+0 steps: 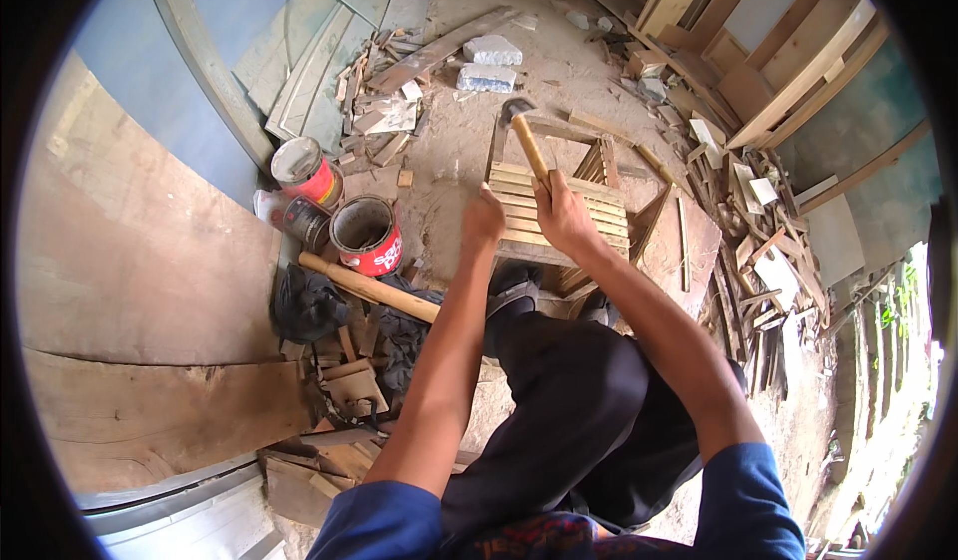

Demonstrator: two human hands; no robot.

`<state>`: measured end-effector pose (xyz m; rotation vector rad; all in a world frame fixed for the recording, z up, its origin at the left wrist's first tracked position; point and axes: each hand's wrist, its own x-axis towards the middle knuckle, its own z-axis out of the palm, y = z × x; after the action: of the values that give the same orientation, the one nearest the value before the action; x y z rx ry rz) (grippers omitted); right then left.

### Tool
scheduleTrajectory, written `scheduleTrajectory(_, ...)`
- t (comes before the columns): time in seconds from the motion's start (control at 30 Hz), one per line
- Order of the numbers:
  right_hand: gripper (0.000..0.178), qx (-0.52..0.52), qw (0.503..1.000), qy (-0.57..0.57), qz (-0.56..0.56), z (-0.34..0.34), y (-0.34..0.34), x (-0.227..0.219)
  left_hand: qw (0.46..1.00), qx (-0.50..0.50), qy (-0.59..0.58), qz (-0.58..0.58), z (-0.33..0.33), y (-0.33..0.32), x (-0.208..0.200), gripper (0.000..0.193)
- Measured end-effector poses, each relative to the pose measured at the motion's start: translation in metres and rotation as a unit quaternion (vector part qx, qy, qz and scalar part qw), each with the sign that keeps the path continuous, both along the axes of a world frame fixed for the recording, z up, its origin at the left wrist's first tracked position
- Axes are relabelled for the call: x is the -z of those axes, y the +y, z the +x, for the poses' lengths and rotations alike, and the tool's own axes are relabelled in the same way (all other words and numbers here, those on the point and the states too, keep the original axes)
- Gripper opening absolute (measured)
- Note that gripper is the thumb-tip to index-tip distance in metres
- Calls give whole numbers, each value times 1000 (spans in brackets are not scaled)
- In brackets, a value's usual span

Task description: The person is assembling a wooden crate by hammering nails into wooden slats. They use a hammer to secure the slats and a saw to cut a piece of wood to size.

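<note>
My right hand is wrapped round the pale wooden handle of a hammer. The hammer's dark, slightly blurred head is raised over the far end of a slatted wooden frame, like a small stool or crate. My left hand is closed at the left edge of the slats. Whether its fingers pinch something small or just grip the edge is hidden. The frame stands on the ground before my knees, with light slats across its top and darker legs and rails.
To the left stand a red paint can and another can. A thick wooden pole and a black plastic bag lie nearer. Concrete blocks rest farther off. Scrap wood is heaped along the right.
</note>
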<state>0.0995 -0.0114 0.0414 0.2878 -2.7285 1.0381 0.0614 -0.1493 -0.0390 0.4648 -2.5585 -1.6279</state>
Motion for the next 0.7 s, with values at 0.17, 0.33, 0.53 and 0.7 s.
scheduleTrajectory(0.17,27,-38,999,-22,18,6,1,14,999,-6,-30,-22,2,-1,-4,74)
scheduleTrajectory(0.33,30,0,993,-94,77,8,0,26,999,-15,-41,9,1,0,-3,75)
scheduleTrajectory(0.53,27,31,999,-18,-13,15,7,13,999,-18,-30,19,-3,0,5,78)
scheduleTrajectory(0.7,25,15,998,-40,46,15,-3,19,999,-24,-42,5,-2,-2,3,77)
